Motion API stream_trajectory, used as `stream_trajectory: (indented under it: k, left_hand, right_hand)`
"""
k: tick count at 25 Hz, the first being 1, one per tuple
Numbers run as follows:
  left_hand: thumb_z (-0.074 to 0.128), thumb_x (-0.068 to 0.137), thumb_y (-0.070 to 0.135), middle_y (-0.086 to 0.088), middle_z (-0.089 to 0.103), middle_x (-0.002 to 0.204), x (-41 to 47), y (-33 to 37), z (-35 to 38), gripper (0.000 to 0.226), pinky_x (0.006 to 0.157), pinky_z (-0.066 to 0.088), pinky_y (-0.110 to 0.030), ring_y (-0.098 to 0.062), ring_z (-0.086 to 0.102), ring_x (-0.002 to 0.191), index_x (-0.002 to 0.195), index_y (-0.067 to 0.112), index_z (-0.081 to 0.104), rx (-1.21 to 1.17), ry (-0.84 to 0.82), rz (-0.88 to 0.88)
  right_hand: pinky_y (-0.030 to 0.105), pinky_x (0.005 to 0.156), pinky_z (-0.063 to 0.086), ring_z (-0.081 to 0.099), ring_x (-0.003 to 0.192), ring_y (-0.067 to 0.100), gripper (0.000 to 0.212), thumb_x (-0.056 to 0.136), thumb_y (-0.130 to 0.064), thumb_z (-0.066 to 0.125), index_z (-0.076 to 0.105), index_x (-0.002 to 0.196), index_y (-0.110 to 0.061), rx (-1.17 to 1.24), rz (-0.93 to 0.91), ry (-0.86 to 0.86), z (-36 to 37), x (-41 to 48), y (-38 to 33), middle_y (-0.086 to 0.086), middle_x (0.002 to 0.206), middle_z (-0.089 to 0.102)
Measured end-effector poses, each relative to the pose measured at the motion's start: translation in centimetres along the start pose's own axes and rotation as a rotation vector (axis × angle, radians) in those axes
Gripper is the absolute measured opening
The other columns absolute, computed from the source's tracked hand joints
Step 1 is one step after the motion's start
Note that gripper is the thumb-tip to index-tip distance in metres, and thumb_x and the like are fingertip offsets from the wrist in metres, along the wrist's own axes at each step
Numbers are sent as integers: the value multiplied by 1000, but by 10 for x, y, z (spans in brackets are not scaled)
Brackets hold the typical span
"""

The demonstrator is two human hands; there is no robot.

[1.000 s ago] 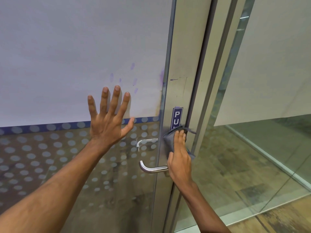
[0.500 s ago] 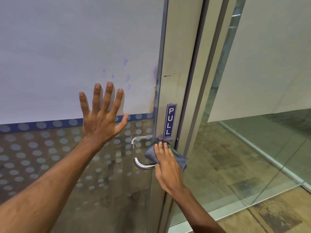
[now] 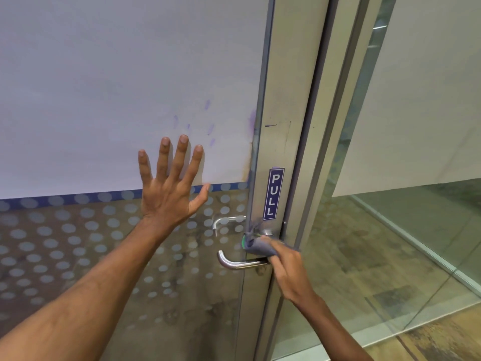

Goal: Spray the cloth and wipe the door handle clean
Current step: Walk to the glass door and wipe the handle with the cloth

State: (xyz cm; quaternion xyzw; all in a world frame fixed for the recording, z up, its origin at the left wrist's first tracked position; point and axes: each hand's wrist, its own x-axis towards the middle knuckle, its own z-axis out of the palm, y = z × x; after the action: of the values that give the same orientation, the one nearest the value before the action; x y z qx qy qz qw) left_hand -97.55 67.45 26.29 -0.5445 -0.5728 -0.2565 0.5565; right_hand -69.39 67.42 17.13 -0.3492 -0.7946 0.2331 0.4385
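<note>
A curved steel door handle (image 3: pixel 235 263) juts left from the metal door stile (image 3: pixel 279 105). My right hand (image 3: pixel 287 269) grips a bunched grey cloth (image 3: pixel 256 244) and presses it against the stile at the handle's base, just below a blue PULL label (image 3: pixel 273 194). A bit of green shows at the cloth's left edge. My left hand (image 3: pixel 170 188) lies flat on the glass door (image 3: pixel 117 87) with fingers spread, left of the handle. No spray bottle is in view.
A second handle (image 3: pixel 223 221) shows through the glass on the far side. The door's lower pane carries a dotted film. To the right stands the metal frame (image 3: pixel 335 126) and a fixed glass panel (image 3: pixel 416 217) with floor beyond.
My right hand has slid the cloth down the stile from over the PULL label to the handle's base, and bunched it up. My left hand stays flat on the glass.
</note>
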Motion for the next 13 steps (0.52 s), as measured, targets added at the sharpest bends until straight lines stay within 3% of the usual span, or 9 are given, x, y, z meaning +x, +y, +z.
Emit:
stream_trajectory:
  k: [2, 4, 5, 7, 9, 11, 13]
  left_hand:
    - [34, 94, 60, -13, 10, 161, 0, 0, 0, 79, 115, 1, -64, -37, 2, 150, 158, 18, 12, 9, -2, -1]
    - [32, 95, 61, -12, 8, 162, 1, -1, -1, 79, 116, -5, -61, -32, -13, 150, 158, 19, 11, -3, -14, -7]
    - [31, 95, 62, -12, 8, 162, 2, -1, -2, 79, 116, -6, -61, -30, -16, 150, 158, 19, 10, -6, -16, -10]
    - [30, 95, 62, -12, 7, 162, 2, -2, -1, 79, 116, -5, -61, -29, -18, 149, 158, 19, 10, -4, -20, -14]
    - [29, 94, 63, -12, 7, 162, 1, -1, 0, 80, 115, -2, -62, -32, -15, 150, 158, 19, 9, -5, -26, -10]
    - [31, 94, 63, -12, 8, 162, 1, 0, 1, 80, 113, 3, -64, -36, -1, 150, 158, 19, 10, -3, -16, -10]
    - [32, 94, 63, -13, 8, 161, 0, 0, 1, 81, 112, 6, -65, -39, 9, 146, 158, 19, 9, -7, -10, -5]
  right_hand:
    - [15, 92, 47, 62, 110, -1, 58, 79, -3, 41, 64, 114, -44, 213, 33, 322, 3, -1, -7, -24, 115, 68]
    - [21, 110, 36, 47, 132, 6, 63, 78, -2, 39, 54, 133, -29, 44, -40, 463, 5, 9, -9, -12, 138, 56]
    - [27, 119, 24, 34, 142, 13, 66, 78, -1, 41, 45, 141, -17, -113, -100, 420, 6, 17, -9, -2, 148, 45]
    - [33, 123, 7, 16, 149, 16, 73, 79, 2, 50, 31, 148, -9, -341, -166, 176, 8, 29, -3, 3, 157, 26]
    - [34, 124, 7, 12, 149, 14, 76, 79, 2, 56, 28, 149, -11, -435, -239, -14, 6, 33, 10, -1, 158, 19]
    - [35, 123, 12, 16, 149, 12, 74, 78, -1, 54, 34, 148, -14, -469, -352, -180, -6, 31, 29, -3, 157, 26]
    - [35, 123, 15, 21, 147, 9, 67, 80, -3, 48, 40, 145, -16, -398, -349, -341, -16, 24, 42, -3, 154, 35]
